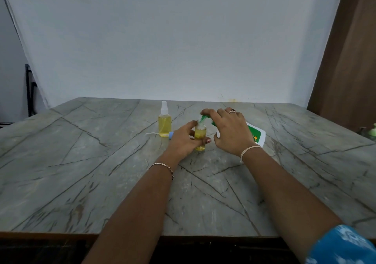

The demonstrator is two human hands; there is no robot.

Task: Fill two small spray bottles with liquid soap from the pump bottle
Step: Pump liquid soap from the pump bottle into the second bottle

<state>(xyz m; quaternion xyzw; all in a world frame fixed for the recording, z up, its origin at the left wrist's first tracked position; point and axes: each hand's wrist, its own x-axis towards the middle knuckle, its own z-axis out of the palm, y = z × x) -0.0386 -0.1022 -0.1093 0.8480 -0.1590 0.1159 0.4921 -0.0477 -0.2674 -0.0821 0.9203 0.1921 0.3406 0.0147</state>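
Observation:
My left hand (184,138) grips a small clear bottle (200,136) of yellow liquid, standing open-topped on the table (101,172). My right hand (230,130) holds the white pump bottle (257,136) with a green label, tilted, with fingers on its green pump head (204,118), whose spout is over the small bottle's mouth. A second spray bottle (164,121), filled with yellow liquid and capped with a white sprayer, stands to the left. A loose sprayer with a blue cap and white tube (160,134) lies at its base.
The grey marble-patterned table reaches back to a white wall. A brown wooden panel (350,60) stands at the right. A pale green object (373,130) sits at the table's far right edge. A dark chair frame (30,92) is at the left.

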